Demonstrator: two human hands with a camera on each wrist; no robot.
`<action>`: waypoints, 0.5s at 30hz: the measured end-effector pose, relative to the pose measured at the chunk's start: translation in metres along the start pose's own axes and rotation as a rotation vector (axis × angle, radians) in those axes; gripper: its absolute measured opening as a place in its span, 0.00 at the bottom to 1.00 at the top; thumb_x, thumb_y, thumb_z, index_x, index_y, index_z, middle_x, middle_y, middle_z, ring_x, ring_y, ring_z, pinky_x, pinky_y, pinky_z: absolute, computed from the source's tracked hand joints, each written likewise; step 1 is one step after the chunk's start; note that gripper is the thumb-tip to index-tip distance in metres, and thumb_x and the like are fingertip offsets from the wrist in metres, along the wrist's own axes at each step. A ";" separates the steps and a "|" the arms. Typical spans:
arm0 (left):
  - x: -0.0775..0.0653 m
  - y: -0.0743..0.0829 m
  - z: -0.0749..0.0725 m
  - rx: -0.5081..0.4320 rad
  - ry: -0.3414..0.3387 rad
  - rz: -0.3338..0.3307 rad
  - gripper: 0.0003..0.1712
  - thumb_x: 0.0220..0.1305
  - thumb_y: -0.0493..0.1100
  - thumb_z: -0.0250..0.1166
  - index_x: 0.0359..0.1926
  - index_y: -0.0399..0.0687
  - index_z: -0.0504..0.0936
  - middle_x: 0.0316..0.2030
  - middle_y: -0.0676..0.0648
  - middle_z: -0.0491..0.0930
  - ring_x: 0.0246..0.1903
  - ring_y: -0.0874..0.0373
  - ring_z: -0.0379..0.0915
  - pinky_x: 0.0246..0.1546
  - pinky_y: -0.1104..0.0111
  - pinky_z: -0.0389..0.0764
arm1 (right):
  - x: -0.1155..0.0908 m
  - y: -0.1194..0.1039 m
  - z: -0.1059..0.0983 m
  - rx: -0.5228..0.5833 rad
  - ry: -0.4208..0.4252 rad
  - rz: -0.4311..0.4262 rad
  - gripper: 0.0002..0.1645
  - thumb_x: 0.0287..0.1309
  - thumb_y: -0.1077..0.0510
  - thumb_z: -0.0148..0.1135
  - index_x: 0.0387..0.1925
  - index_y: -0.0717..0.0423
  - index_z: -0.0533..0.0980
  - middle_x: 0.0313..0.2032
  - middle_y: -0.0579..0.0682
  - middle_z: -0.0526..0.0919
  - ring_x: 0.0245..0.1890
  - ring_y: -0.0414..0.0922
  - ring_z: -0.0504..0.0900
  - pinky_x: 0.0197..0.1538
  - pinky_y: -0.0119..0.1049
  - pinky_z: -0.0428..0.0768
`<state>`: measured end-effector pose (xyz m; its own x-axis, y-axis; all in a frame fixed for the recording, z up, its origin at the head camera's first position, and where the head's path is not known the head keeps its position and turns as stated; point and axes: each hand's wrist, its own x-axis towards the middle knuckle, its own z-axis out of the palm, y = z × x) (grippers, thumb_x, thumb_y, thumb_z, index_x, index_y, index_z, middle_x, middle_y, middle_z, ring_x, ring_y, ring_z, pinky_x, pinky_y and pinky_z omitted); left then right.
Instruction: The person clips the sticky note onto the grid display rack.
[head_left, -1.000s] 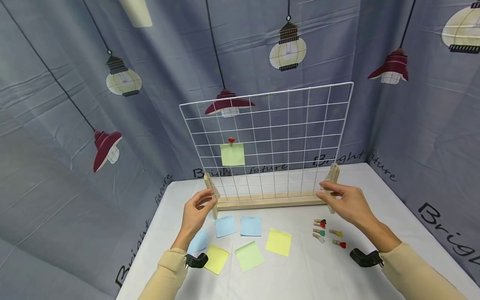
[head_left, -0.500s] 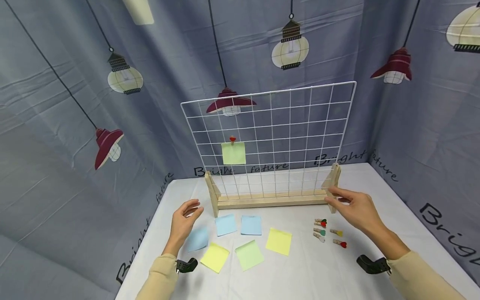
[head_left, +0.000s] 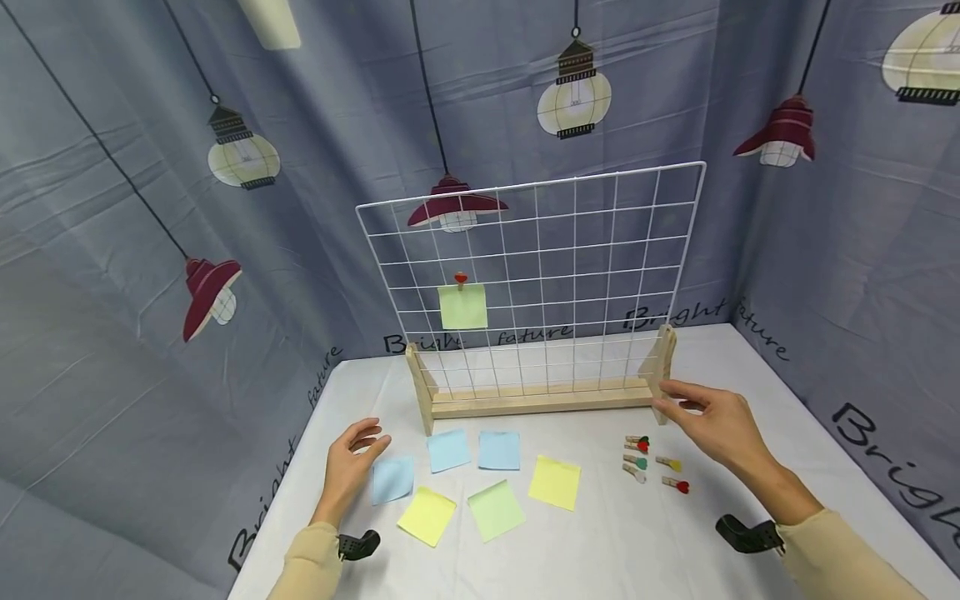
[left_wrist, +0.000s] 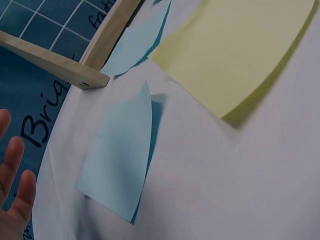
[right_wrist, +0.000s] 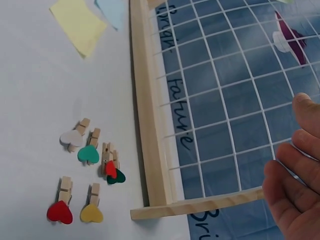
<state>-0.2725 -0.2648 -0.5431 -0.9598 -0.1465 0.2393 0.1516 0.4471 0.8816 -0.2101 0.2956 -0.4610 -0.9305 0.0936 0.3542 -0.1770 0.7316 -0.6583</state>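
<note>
My left hand (head_left: 351,458) hovers left of a blue sticky note (head_left: 393,480), its fingers loosely bent around nothing. In the left wrist view that blue note's edges curl up off the cloth. My right hand (head_left: 716,421) is beside the right wooden foot (head_left: 657,371) of a white wire grid rack (head_left: 536,275); nothing is held, and whether the fingertips touch the wood I cannot tell. A light green sticky note (head_left: 463,307) hangs on the grid under a clothespin with a red heart (head_left: 461,277). Several small heart clothespins (right_wrist: 89,152) lie in front of the right foot.
More sticky notes lie on the white tablecloth (head_left: 585,550): two blue near the rack's wooden base (head_left: 540,404), a yellow one (head_left: 427,517), a light green one (head_left: 497,510) and another yellow one (head_left: 555,482). A printed curtain (head_left: 315,208) surrounds the table.
My left hand has drawn back from the rack's left foot, down and to the left. The right hand has shifted slightly right and down. The notes and clothespins stay where they were.
</note>
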 end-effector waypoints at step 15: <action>-0.009 -0.023 -0.007 0.109 -0.035 -0.135 0.30 0.62 0.46 0.76 0.63 0.44 0.80 0.54 0.39 0.85 0.50 0.47 0.79 0.47 0.70 0.78 | -0.009 0.006 0.001 -0.017 -0.013 0.038 0.26 0.69 0.46 0.66 0.60 0.60 0.82 0.54 0.62 0.87 0.50 0.63 0.85 0.41 0.45 0.83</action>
<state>-0.2658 -0.2795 -0.5627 -0.9777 -0.1817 0.1052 -0.0043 0.5185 0.8551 -0.2035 0.2987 -0.4692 -0.9405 0.1128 0.3206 -0.1361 0.7392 -0.6595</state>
